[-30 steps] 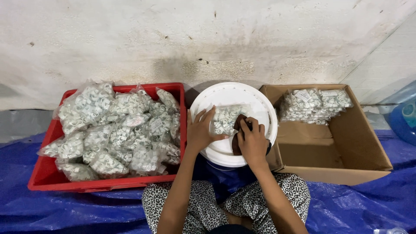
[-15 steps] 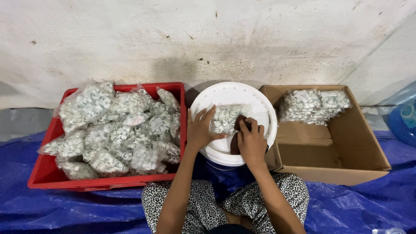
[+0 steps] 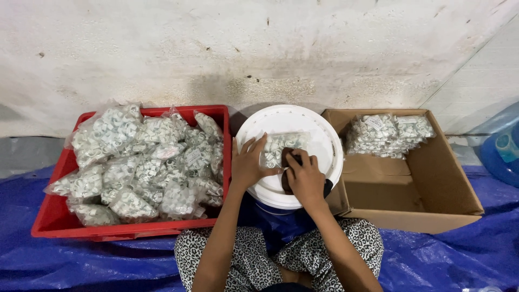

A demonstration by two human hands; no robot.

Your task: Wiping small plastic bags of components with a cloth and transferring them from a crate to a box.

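1 clear bag of small white parts [image 3: 281, 148] lies on the white bucket lid [image 3: 324, 135]. The left hand [image 3: 247, 165] presses it flat with spread fingers; the right hand [image 3: 305, 176] pinches its edge. A few bags sit in the cardboard box [image 3: 432, 184]; many wait in the red crate [image 3: 54, 216].

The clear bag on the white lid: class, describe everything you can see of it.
The clear bag is a small, see-through plastic pouch packed with little white ring-shaped parts. It lies flat on the round white lid of a bucket, between the red crate and the cardboard box. The left hand rests on its left edge; the right hand presses a dark object against its lower edge. What that object is cannot be told.
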